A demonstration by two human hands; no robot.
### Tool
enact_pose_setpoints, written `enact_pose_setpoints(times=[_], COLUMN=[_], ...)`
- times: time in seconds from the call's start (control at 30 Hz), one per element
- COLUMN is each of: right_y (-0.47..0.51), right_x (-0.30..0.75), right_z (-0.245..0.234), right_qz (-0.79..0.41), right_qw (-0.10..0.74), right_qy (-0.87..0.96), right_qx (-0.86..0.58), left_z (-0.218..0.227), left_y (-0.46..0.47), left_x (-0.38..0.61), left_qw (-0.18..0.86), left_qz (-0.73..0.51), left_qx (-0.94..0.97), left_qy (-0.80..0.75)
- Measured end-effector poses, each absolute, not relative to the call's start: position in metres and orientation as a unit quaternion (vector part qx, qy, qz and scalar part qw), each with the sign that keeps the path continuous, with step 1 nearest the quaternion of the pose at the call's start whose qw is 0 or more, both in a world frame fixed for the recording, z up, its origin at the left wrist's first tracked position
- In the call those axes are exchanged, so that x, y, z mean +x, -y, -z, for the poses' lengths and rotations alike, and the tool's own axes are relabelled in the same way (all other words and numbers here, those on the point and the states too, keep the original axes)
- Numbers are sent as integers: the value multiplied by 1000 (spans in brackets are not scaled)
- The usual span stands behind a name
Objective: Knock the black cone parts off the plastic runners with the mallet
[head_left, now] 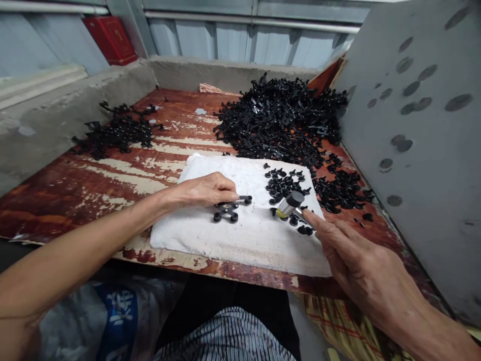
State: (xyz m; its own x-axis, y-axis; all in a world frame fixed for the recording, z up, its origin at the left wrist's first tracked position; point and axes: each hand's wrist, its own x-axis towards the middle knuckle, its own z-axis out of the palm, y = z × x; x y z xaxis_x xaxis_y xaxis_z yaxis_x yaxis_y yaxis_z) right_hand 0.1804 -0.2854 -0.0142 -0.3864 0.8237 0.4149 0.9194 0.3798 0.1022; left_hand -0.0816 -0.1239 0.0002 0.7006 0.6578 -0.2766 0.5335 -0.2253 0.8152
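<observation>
Head view: left hand [205, 190] pinning black cross-shaped part [227, 208] flat on white cloth [240, 235] for steadiness, right hand [361, 265] closed around small hammer [290, 204] at 3 o'clock, loose caps [281, 183] within reach.

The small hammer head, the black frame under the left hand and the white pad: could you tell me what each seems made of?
Hammer head: probably metal, a shiny silvery barrel with a dark cap. Black frame: likely moulded plastic, matt and thin-armed. White pad: apparently folded cloth, soft-edged and slightly wrinkled. The left hand pins the frame.
</observation>
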Motion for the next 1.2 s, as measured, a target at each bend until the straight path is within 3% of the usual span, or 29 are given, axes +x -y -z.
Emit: enact_pose_setpoints(times=[0.37,0.43,0.5,0.6,0.7,0.8,1.0,1.2], right_y=[248,243,241,239,241,247,260,263], right_x=[156,153,150,142,132,125,123,116], right_z=[18,19,16,5,-2,0,9,12], right_qz=[131,79,-7,-203,-413,-549,-565,-548], right_qw=[82,124,225,356,382,399,513,534], right_qy=[811,800,771,697,602,477,348,342], right_qx=[-565,-582,-596,-589,-567,-558,-545,-546], left_z=[5,1,-5,-14,-19,-19,-13,-10], left_y=[122,124,128,140,152,162,174,179], left_x=[-80,-79,-78,-73,-63,-53,-59,-50], left_qw=[446,446,449,455,441,405,313,426], left_qz=[15,22,18,10,-6,-56,-224,-182], left_qx=[852,859,862,866,879,893,812,772], left_qy=[-272,-251,-233,-208,-180,-189,-438,-435])
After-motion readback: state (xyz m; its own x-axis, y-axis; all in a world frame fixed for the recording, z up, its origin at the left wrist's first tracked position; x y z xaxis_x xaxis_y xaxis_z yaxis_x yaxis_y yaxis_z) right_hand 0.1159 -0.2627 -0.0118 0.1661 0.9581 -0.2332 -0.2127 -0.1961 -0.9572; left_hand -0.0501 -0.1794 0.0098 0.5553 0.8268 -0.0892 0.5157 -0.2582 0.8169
